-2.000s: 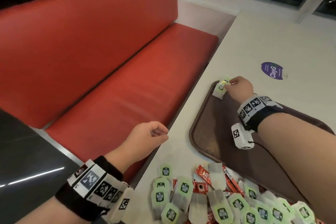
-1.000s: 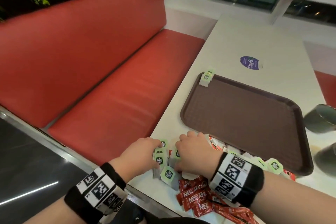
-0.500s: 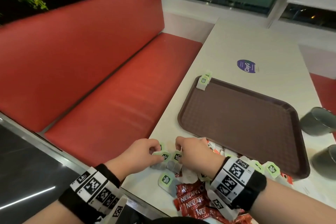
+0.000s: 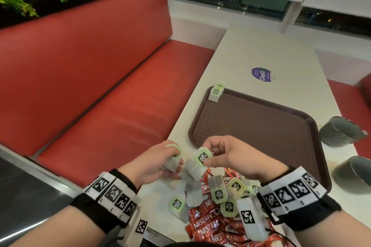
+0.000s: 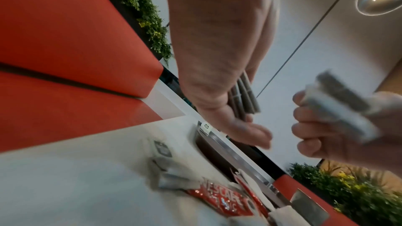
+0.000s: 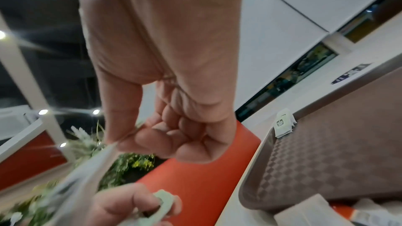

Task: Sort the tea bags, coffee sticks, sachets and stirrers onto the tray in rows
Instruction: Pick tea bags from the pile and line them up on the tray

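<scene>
In the head view a brown tray (image 4: 261, 126) lies on the white table, with a few green-tagged tea bags (image 4: 216, 92) stacked at its far left corner. Near the tray's front edge my left hand (image 4: 173, 159) grips a small bunch of tea bags (image 5: 243, 99). Just to its right, my right hand (image 4: 207, 154) pinches one tea bag by its green tag (image 4: 203, 157), the bag hanging below. Under both hands lies a pile of tea bags (image 4: 218, 194) and red Nescafe coffee sticks (image 4: 206, 226). The right wrist view shows the pinched tea bag (image 6: 87, 169) blurred.
Two metal cups (image 4: 341, 132) (image 4: 355, 172) stand right of the tray. A purple sticker (image 4: 262, 74) is on the table beyond it. A red bench (image 4: 100, 96) runs along the table's left edge.
My right hand came back from the tray's far corner to the pile. Both hands dug into the pile, then lifted slightly, each holding tea bags.
</scene>
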